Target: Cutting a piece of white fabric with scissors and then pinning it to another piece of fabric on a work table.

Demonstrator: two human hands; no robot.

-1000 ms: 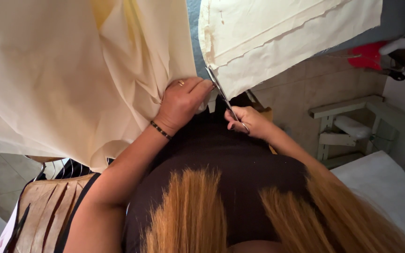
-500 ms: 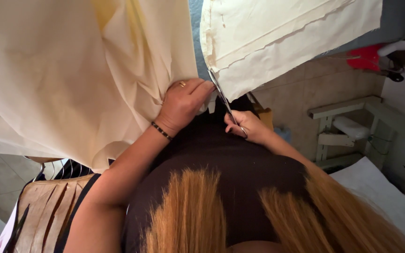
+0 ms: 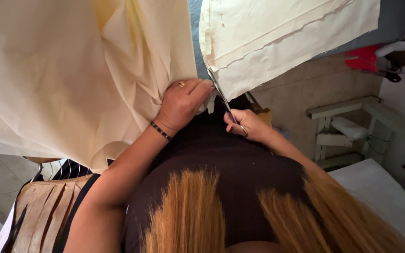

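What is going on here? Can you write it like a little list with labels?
left hand: left hand grips a bunched fold of cream fabric
right hand: right hand holds scissors, blades pointing at the fabric edge
cut pieces: layered cream fabric pieces lie beside the blades
wrist: dark beaded bracelet on the left wrist
nearby: white wooden frame on the tiled floor

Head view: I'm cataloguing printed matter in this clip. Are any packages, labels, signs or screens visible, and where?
None can be made out.
The left hand grips loose cream fabric.
The right hand works metal scissors at the edge of a flat cream fabric sheet.
A red object at upper right is too blurred to identify.
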